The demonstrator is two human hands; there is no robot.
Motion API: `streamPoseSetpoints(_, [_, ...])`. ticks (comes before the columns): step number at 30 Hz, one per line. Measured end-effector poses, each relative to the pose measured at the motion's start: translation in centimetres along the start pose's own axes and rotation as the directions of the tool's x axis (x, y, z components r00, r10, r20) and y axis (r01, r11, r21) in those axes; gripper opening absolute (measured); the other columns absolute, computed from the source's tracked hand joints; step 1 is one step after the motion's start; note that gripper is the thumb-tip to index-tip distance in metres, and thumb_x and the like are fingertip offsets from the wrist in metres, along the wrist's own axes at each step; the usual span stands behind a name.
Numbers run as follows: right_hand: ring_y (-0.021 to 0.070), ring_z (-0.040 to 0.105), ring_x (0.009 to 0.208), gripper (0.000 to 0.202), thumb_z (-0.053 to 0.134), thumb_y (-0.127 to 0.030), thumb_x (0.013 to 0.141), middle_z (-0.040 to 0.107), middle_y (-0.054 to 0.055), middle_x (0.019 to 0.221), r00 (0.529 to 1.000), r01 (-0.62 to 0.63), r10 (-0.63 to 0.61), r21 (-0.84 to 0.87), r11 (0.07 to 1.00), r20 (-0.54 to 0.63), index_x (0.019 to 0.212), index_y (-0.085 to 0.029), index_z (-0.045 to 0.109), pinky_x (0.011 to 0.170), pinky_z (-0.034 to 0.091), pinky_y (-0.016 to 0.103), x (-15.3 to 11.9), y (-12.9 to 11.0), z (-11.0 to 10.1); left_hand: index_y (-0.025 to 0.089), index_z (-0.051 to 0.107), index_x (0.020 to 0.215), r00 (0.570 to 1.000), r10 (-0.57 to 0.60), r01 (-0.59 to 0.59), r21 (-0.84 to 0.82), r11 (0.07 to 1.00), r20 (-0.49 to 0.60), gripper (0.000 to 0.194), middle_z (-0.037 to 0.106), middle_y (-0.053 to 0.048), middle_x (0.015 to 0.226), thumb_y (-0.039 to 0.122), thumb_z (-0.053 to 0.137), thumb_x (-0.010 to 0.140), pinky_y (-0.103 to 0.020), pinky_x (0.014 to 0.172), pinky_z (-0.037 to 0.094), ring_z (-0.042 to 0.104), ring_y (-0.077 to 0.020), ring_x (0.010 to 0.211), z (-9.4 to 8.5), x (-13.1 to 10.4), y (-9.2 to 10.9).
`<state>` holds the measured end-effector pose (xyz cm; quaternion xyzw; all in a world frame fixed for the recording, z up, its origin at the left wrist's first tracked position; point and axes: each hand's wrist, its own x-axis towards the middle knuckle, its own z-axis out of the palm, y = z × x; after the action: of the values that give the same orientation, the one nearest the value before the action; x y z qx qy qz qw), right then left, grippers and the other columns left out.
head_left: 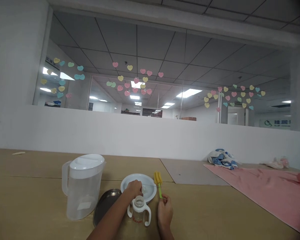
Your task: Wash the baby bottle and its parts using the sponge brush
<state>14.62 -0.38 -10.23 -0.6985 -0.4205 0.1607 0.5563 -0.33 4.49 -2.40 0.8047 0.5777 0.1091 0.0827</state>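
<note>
My right hand (165, 211) is closed around the green handle of a bottle brush (158, 178), whose yellow sponge head points up and away. Over the near left part of a white plate (123, 183) is my left hand (135, 188), fingers curled down and mostly hidden; whatever they hold cannot be made out. A small whitish, see-through piece (144, 190) lies in the plate beside those fingers. Just in front of the plate stands a clear baby bottle (139, 211), upright and uncapped, with two white side handles and red marks near its base.
A tall translucent pitcher (83, 186) with a white lid stands at left. A dark metal dish (105, 205) sits partly beneath my left forearm. Farther right are a blue-and-white cloth (222, 159) and a pink cloth (265, 190). A white wall with a window rises behind the table.
</note>
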Motion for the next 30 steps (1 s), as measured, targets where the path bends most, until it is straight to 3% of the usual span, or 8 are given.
streamPoseSetpoints(7, [0.0228, 0.061, 0.092, 0.029, 0.036, -0.026, 0.076, 0.066, 0.01, 0.099, 1.0, -0.006, 0.006, 0.02, 1.0, 0.02, 0.097, -0.017, 0.054, 0.075, 0.044, 0.028, 0.0, -0.2, 0.0, 0.02, 0.073, 0.076, 0.999, 0.036, -0.034, -0.048, 0.998, 0.038, 0.022, 0.072, -0.004, 0.081, 0.014, 0.064, 0.057, -0.029, 0.07, 0.05, 0.066, -0.024, 0.08, 0.2, 0.3, -0.4])
streamPoseSetpoints(12, [0.0223, 0.063, 0.087, 0.029, 0.036, -0.026, 0.075, 0.067, 0.009, 0.095, 1.0, -0.002, 0.002, -0.004, 1.0, -0.001, 0.095, -0.018, 0.056, 0.071, 0.044, 0.027, 0.1, 0.0, 0.2, 0.017, 0.073, 0.068, 0.998, 0.031, -0.029, -0.05, 0.998, 0.051, 0.021, 0.071, -0.007, 0.076, 0.006, 0.061, 0.055, -0.032, 0.067, 0.05, 0.066, -0.0279, 0.078, 0.5, 0.3, -0.9])
streamPoseSetpoints(17, [0.0257, 0.062, 0.085, 0.029, 0.041, -0.033, 0.069, 0.068, 0.009, 0.09, 0.999, 0.022, -0.017, 0.118, 0.993, -0.045, 0.088, -0.018, 0.057, 0.07, 0.044, 0.03, 0.3, 0.5, 0.5, 0.018, 0.071, 0.065, 0.999, 0.007, -0.005, -0.037, 0.999, 0.035, 0.02, 0.071, -0.007, 0.077, 0.004, 0.061, 0.056, -0.034, 0.07, 0.049, 0.065, -0.0272, 0.08, 0.7, 0.2, -0.9])
streamPoseSetpoints(22, [0.0259, 0.062, 0.079, 0.029, 0.043, -0.036, 0.065, 0.068, 0.009, 0.085, 0.997, 0.036, -0.025, 0.168, 0.985, -0.067, 0.083, -0.02, 0.058, 0.068, 0.044, 0.031, 0.4, 0.7, 0.7, 0.016, 0.071, 0.073, 0.994, -0.05, 0.047, -0.033, 0.998, -0.102, 0.016, 0.07, -0.011, 0.083, 0.011, 0.061, 0.062, -0.035, 0.073, 0.047, 0.064, -0.0272, 0.083, 0.5, 0.2, -0.8])
streamPoseSetpoints(26, [0.0271, 0.063, 0.08, 0.031, 0.042, -0.038, 0.066, 0.069, 0.01, 0.086, 0.997, 0.036, -0.025, 0.152, 0.988, -0.074, 0.084, -0.019, 0.058, 0.067, 0.044, 0.032, 0.5, 0.8, 0.8, 0.017, 0.068, 0.087, 0.962, -0.114, 0.097, -0.076, 0.992, -0.249, 0.023, 0.068, -0.011, 0.095, 0.017, 0.049, 0.074, -0.035, 0.081, 0.044, 0.061, -0.0246, 0.093, -0.4, 0.3, -1.5])
streamPoseSetpoints(30, [0.0272, 0.063, 0.077, 0.03, 0.042, -0.038, 0.066, 0.069, 0.01, 0.083, 0.995, 0.06, -0.047, 0.146, 0.987, -0.09, 0.084, -0.019, 0.058, 0.065, 0.044, 0.032, 0.5, 0.9, 0.9, 0.015, 0.068, 0.076, 0.961, -0.134, 0.104, -0.13, 0.986, -0.241, 0.016, 0.068, -0.013, 0.088, 0.015, 0.053, 0.069, -0.04, 0.089, 0.039, 0.059, -0.0274, 0.095, -0.9, -0.2, -2.4])
